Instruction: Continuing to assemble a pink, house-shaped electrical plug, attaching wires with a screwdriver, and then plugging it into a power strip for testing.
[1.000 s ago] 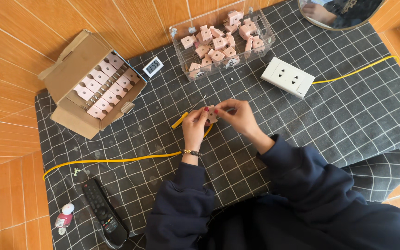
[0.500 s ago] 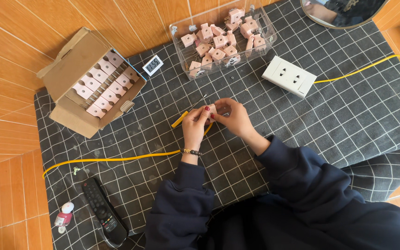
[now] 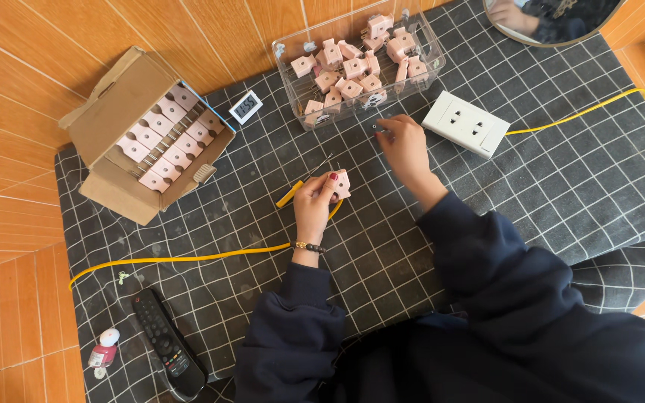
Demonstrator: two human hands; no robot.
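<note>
While I look down through the head camera, my left hand (image 3: 315,200) sits over the dark checked cloth (image 3: 576,186), fingers closed around a small pink block (image 3: 342,183) held at the fingertips, just above a yellow cable (image 3: 188,258) that runs off to the left across the cloth. A short yellow tool or cable end (image 3: 290,194) lies touching the cloth just beside that hand.

My right hand (image 3: 404,145) is stretched forward, apart from the left, its fingertips pinched narrowly on something tiny and metallic (image 3: 377,128); I cannot tell what it is. It hovers just beside the clear plastic tray (image 3: 287,56), which holds a loose heap of the same pink blocks (image 3: 352,67), and near the white socket strip (image 3: 466,122) to its right, whose own yellow lead (image 3: 576,113) trails off toward the edge.

Further left, an open cardboard box (image 3: 113,112) holds pink blocks in neat rows. A small digital display (image 3: 246,107) lies between box and tray. A black remote (image 3: 167,343) and a little red bottle (image 3: 103,349) lie near the lower left corner of the cloth. A round mirror (image 3: 554,19) shows at the top.
</note>
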